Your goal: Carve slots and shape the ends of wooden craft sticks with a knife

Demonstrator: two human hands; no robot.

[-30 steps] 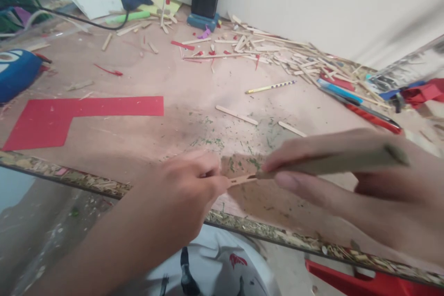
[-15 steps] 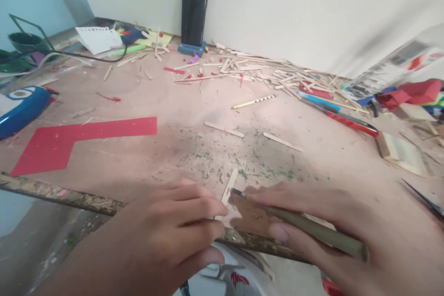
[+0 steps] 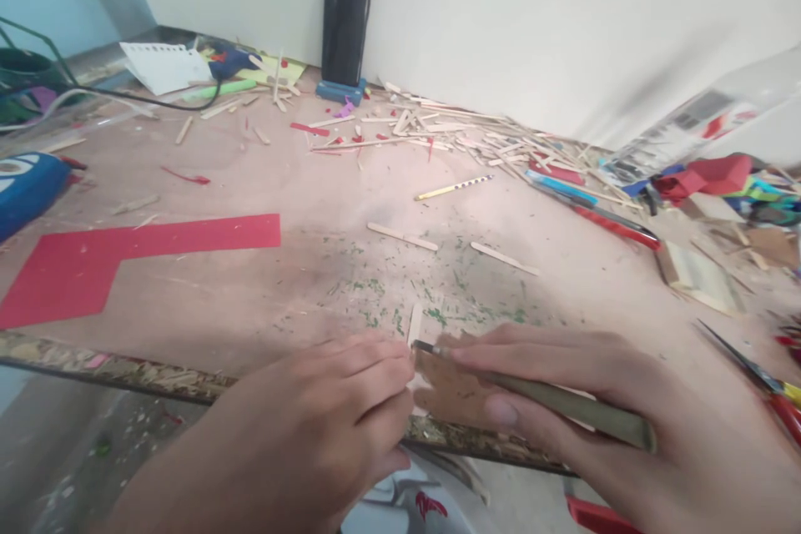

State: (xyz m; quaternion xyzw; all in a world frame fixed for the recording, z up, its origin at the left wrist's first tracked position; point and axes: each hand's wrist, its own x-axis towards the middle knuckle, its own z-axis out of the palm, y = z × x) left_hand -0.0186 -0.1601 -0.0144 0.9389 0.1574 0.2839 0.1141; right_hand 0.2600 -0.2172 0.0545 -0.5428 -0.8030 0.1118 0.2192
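My left hand (image 3: 350,409) is at the front edge of the table, its fingers curled and pressed together on a wooden craft stick (image 3: 414,319). Only the stick's far end shows; my fingers cover the rest. My right hand (image 3: 581,375) grips a thin tool with an olive handle (image 3: 569,409) and a short dark metal tip, whose exact kind I cannot make out. That tip is right by the stick and my left fingertips. Two more craft sticks, one on the left (image 3: 402,236) and one on the right (image 3: 504,258), lie beyond my hands among green shavings (image 3: 431,315).
Red paper (image 3: 200,240) lies left. A phone (image 3: 346,17) stands at the wall beside a heap of stick pieces (image 3: 463,129). A pencil (image 3: 454,187), a red cutter (image 3: 617,225), a wooden block (image 3: 701,277) and scissors (image 3: 744,359) lie farther right.
My left fingers have moved slightly right and now cover more of the craft stick, which stands more upright in view. The tool stays at the stick. The whole view has shifted a little.
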